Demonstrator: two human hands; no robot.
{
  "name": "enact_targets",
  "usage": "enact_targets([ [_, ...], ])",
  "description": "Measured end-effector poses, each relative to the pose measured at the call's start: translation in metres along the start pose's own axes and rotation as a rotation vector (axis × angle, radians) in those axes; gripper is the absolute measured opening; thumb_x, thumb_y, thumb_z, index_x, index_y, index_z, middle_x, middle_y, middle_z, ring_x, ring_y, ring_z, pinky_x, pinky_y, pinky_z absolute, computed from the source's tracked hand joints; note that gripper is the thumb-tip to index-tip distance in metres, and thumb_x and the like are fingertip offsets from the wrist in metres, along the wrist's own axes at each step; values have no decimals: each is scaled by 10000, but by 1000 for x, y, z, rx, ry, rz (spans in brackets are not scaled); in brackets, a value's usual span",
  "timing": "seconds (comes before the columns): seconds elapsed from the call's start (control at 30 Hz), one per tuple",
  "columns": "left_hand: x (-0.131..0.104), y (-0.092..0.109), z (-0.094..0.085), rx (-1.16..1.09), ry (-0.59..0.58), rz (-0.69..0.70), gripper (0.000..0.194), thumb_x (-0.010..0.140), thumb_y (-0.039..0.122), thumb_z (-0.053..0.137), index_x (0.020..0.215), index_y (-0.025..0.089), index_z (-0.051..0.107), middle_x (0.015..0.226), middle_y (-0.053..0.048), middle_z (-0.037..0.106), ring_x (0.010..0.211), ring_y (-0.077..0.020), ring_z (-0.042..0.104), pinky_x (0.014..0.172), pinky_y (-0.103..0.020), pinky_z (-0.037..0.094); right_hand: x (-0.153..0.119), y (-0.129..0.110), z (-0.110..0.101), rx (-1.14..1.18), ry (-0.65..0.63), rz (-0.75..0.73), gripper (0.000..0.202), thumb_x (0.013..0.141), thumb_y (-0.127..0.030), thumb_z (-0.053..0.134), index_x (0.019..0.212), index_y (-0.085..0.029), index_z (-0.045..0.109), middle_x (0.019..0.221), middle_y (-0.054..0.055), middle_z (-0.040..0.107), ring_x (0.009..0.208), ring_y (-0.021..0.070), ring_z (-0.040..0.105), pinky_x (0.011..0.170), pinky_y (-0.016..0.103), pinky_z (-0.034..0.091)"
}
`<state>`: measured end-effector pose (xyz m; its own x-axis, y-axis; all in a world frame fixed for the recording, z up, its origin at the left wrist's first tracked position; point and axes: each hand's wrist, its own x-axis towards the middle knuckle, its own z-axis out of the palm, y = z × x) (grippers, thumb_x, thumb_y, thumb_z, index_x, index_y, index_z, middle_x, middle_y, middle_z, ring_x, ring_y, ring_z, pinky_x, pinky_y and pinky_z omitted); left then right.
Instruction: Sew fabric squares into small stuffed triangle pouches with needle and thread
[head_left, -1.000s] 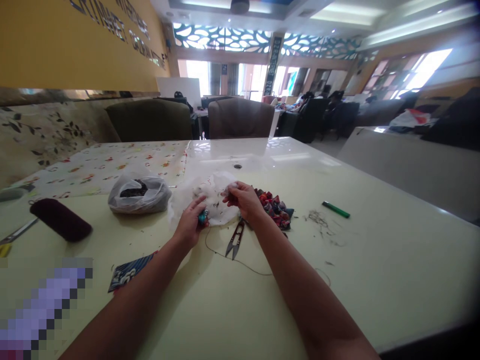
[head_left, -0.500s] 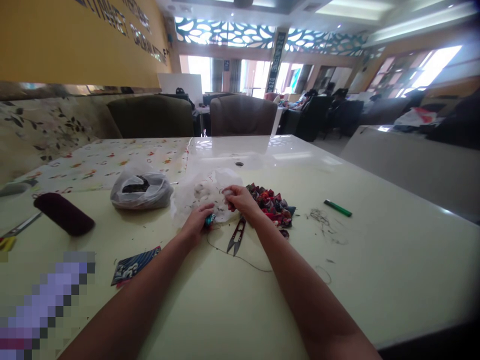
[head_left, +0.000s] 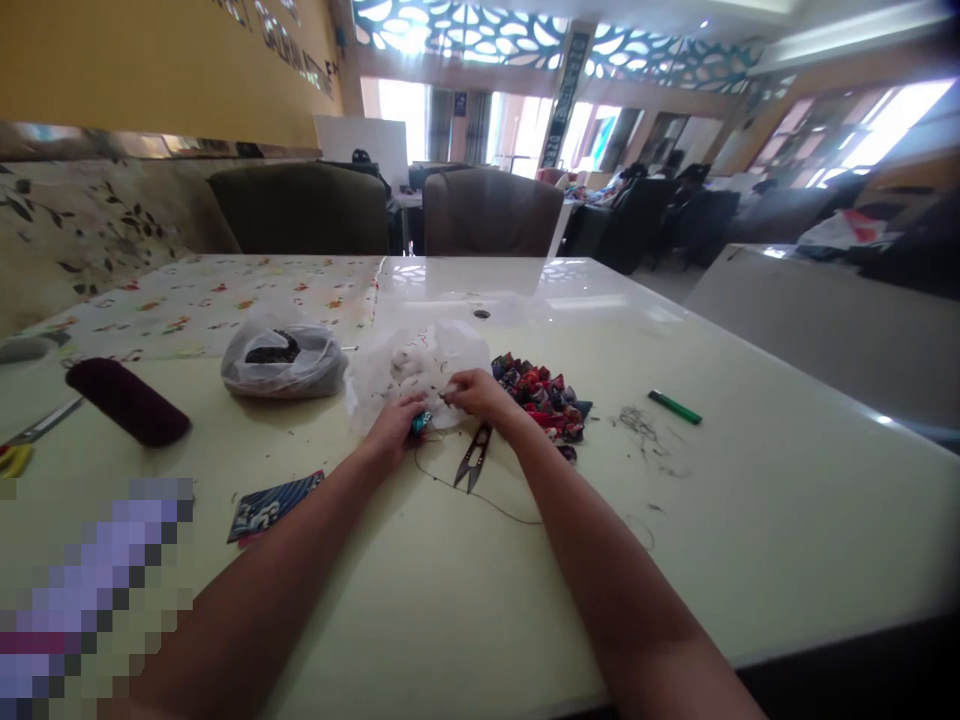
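My left hand (head_left: pixel 396 425) is closed around a small teal patterned fabric piece (head_left: pixel 421 423), which pokes out past the fingers. My right hand (head_left: pixel 480 392) is pinched at the fingertips just to its right; what lies between the fingers is too small to make out. Both hands are at the near edge of a spread white plastic bag (head_left: pixel 375 385) holding white stuffing (head_left: pixel 409 360). Thread snips (head_left: pixel 472 460) with dark red handles lie below my right hand. A loose dark thread (head_left: pixel 480 500) curves past them. Right of that hand sits a heap of small red and dark fabric pieces (head_left: pixel 540 395).
A tied white bag (head_left: pixel 285 365), a dark maroon case (head_left: pixel 129 402), scissors (head_left: pixel 45 425) and a folded blue patterned cloth (head_left: pixel 274 505) lie to the left. A green cutter (head_left: pixel 675 407) and thread scraps (head_left: pixel 641 425) lie right. Chairs (head_left: pixel 491 215) stand behind the table.
My right hand has lowered slightly toward the left hand; the white tuft seen at its fingertips no longer shows. My left hand keeps the teal fabric. The view has tilted down a little.
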<state>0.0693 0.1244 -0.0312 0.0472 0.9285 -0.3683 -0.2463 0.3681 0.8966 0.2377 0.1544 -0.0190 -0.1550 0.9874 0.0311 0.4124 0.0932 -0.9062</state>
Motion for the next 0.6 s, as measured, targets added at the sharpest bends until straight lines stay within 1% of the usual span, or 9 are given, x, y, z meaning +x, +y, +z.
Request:
enact_targets([
  [0.03,-1,0,0,-10,3,-2,242,810,73,619,1024,131,715,631,-3,559,468,-97,493,369,-176,401,-2,-1,-7,26,-8,-1,65,662,-178,652,616,-167,606,496,-43,490,506,91,411,509,223,302],
  [0.1,-3,1,2,-39,10,0,252,802,60,617,1029,123,707,633,0,552,454,-90,478,356,-171,375,-7,-4,-19,137,-31,2,108,701,-249,654,660,-171,590,508,-48,481,470,73,380,473,214,282],
  [0.2,-9,4,5,-111,-4,18,269,813,75,607,1060,143,691,599,31,499,408,-64,409,326,-143,265,-13,-13,-28,369,-83,39,208,677,-299,727,671,-170,565,528,-53,479,446,51,362,439,201,261],
  [0.27,-14,8,7,-223,-37,4,206,837,110,602,1023,155,679,571,48,461,380,-46,362,325,-131,188,-16,-22,-26,462,-111,59,256,652,-321,773,691,-166,573,550,-50,500,442,42,373,430,194,267],
  [0.33,-19,14,9,-332,-54,-34,83,875,153,580,925,144,646,556,49,451,364,-36,339,331,-130,158,-18,-31,-20,506,-128,50,286,628,-337,800,714,-164,589,564,-47,521,447,43,401,435,191,299],
  [0.37,-21,17,9,-369,-51,-56,77,900,180,559,869,140,617,553,44,454,360,-36,334,331,-133,156,-19,-36,-17,521,-131,37,300,611,-342,812,719,-163,597,564,-47,526,450,46,416,438,191,313],
  [0.43,-25,23,8,-402,-31,-91,199,951,232,500,777,147,548,553,29,466,354,-41,331,327,-144,161,-22,-45,-11,539,-127,8,322,583,-353,828,725,-163,611,555,-49,531,454,53,443,437,190,328],
  [0.5,-30,25,6,-434,-18,-122,287,989,270,446,725,164,484,557,16,480,351,-45,325,323,-149,162,-25,-54,-6,544,-129,-16,329,577,-367,833,726,-161,624,548,-47,540,453,59,463,434,190,340],
  [0.6,-39,23,-2,-511,-6,-172,327,1017,304,416,720,171,449,578,4,496,360,-43,334,320,-142,167,-32,-64,0,548,-158,-37,308,602,-366,829,745,-157,656,579,-30,584,493,71,514,473,196,414],
])
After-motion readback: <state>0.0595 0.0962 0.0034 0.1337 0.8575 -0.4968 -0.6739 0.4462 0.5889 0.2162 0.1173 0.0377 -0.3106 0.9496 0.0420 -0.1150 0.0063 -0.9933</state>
